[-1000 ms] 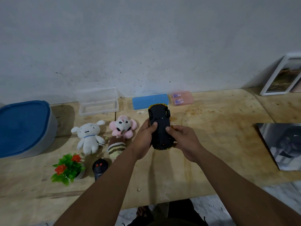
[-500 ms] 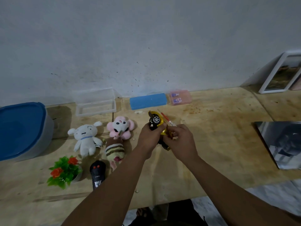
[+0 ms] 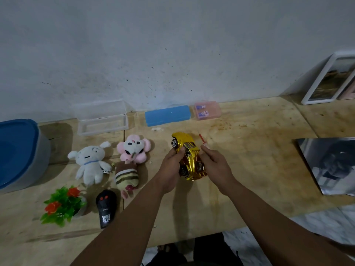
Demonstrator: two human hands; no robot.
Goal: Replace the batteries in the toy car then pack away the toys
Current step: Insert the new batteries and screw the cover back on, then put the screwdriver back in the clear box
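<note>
The gold toy car stands wheels down on the wooden table, nose pointing away from me. My left hand grips its left side. My right hand is curled close against the car's right side. A small red-handled screwdriver pokes out just beyond its fingertips; whether those fingers hold it I cannot tell. A black remote control lies at the near left. Three plush toys lie left of the car: a white one, a pink one and a striped one.
Along the wall stand an open clear plastic box, a blue case and a small pink box. A blue-lidded tub sits far left, a small fake plant near left. A photo print and white frame are on the right.
The car, held belly up a second ago, has been turned over and lowered onto its wheels. The red screwdriver behind it has come into sight.
</note>
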